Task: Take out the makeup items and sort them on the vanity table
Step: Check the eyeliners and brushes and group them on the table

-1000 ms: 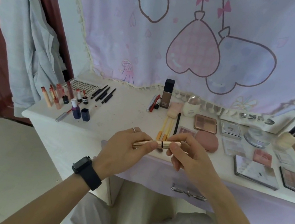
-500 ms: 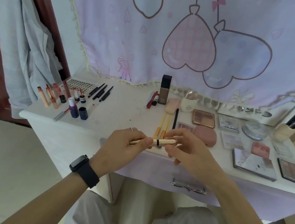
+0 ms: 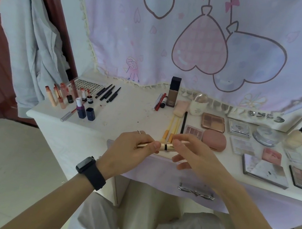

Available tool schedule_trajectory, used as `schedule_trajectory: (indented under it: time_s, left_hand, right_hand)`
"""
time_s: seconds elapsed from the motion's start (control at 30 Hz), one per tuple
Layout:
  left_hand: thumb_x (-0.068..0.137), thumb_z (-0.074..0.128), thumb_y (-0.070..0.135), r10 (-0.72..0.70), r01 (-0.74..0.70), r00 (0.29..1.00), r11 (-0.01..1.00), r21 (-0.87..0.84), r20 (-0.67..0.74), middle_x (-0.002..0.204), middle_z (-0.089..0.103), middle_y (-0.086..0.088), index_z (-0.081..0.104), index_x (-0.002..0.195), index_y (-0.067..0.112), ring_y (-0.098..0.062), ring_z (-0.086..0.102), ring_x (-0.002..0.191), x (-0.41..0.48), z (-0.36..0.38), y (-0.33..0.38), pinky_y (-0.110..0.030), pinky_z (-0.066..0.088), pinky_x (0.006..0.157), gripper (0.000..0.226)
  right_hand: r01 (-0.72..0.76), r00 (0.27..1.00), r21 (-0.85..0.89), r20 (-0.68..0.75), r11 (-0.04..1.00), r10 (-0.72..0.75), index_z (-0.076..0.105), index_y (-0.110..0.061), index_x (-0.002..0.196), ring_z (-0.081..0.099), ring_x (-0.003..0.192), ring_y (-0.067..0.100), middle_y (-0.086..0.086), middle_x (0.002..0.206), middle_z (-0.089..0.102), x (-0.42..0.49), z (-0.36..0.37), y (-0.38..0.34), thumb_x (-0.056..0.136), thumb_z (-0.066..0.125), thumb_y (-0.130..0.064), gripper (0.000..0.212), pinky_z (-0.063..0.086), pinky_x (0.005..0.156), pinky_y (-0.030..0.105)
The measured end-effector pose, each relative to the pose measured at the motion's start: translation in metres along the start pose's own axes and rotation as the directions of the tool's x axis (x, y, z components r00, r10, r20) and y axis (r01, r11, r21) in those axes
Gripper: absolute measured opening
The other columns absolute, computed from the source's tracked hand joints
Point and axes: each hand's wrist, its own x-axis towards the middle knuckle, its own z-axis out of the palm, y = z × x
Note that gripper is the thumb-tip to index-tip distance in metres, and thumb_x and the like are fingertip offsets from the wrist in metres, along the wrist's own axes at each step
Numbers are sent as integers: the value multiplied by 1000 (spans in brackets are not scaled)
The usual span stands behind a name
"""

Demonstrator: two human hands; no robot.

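A slim gold makeup tube (image 3: pixel 166 147) with a black band is held level over the front edge of the white vanity table (image 3: pixel 126 114). My left hand (image 3: pixel 130 149) grips its left part, thumb near the band. My right hand (image 3: pixel 195 157) pinches its right end with thumb and forefinger, the other fingers loose. Sorted makeup lies on the table: lip tubes (image 3: pixel 59 95) at the left, black pencils (image 3: pixel 109 93) behind them, yellow pencils (image 3: pixel 172 128) in the middle, palettes (image 3: pixel 213 121) at the right.
A brown foundation bottle (image 3: pixel 173 92) and a white egg-shaped bottle (image 3: pixel 197 104) stand at the back. A pink compact (image 3: pixel 214 140) lies right of my hands. A purple drawer front with a metal handle (image 3: pixel 196 193) is below. A grey garment (image 3: pixel 24 43) hangs at the left door.
Both hands stay on the gold tube. My right fingers have shifted along its right end, and the head has tilted a little upward.
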Motion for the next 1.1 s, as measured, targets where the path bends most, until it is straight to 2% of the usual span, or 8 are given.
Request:
schedule_trajectory:
  time_s: [0.1,0.17,0.23,0.33,0.47,0.67,0.77,1.1]
  left_hand:
    - [97,55,41,-5,4,1000,1000,14,12,72,58,9,78,96,22,-3,50,70,0,-1,2,-12,33,63,30]
    - [97,55,39,-12,12,1000,1000,16,23,72,58,10,78,96,23,0,50,69,-1,-3,2,-11,34,63,28]
    - [98,56,38,-17,16,1000,1000,10,19,72,58,9,78,95,25,0,50,69,-2,-4,-1,-11,34,63,25]
    - [98,56,38,-17,17,1000,1000,10,5,71,59,9,78,94,25,-3,50,69,-4,-5,-3,-13,33,63,25]
    - [98,56,39,-17,17,1000,1000,12,12,72,59,10,78,94,24,-1,50,70,-5,-5,-3,-12,33,63,27]
    - [95,52,46,-87,89,996,992,-85,29,64,57,20,77,85,26,0,49,64,-9,-12,-3,-14,34,64,34]
    - [97,50,45,-150,155,988,978,-142,49,55,53,20,76,82,24,-1,47,56,-10,-18,-5,-19,34,63,37]
    - [101,50,36,-176,184,982,970,-157,64,52,53,21,76,82,17,2,49,54,-12,-25,-9,-8,36,56,38]
  right_hand:
    - [-23,1000,-32,1,999,23,68,-12,102,61,61,13,1,74,73,-1,2,-4,99,49,-49,41,53,60,27]
    - [21,1000,-68,-3,997,-22,68,-12,94,57,56,10,-1,68,69,-1,2,-3,102,52,-39,33,51,58,27]
    - [69,998,-67,14,995,-68,68,-18,98,61,61,11,1,79,70,-2,0,-3,101,59,-22,11,54,62,27]
    - [64,998,-19,25,998,-63,67,-25,110,69,75,17,1,101,70,0,1,-1,97,66,-18,15,59,70,30]
    - [11,999,-66,36,998,-9,68,-19,104,61,60,13,0,84,75,0,4,-4,100,56,-39,24,56,60,28]
    - [169,986,-67,-4,983,-169,72,-27,102,64,67,15,1,86,71,-4,1,1,98,64,-20,12,58,69,29]
    - [240,966,-153,-58,958,-252,70,-34,101,67,72,15,-11,85,69,-7,-2,2,97,66,-19,16,59,75,28]
    - [281,948,-197,-98,939,-304,69,-33,103,68,82,12,-20,93,71,-9,-3,5,95,67,-13,22,58,81,29]
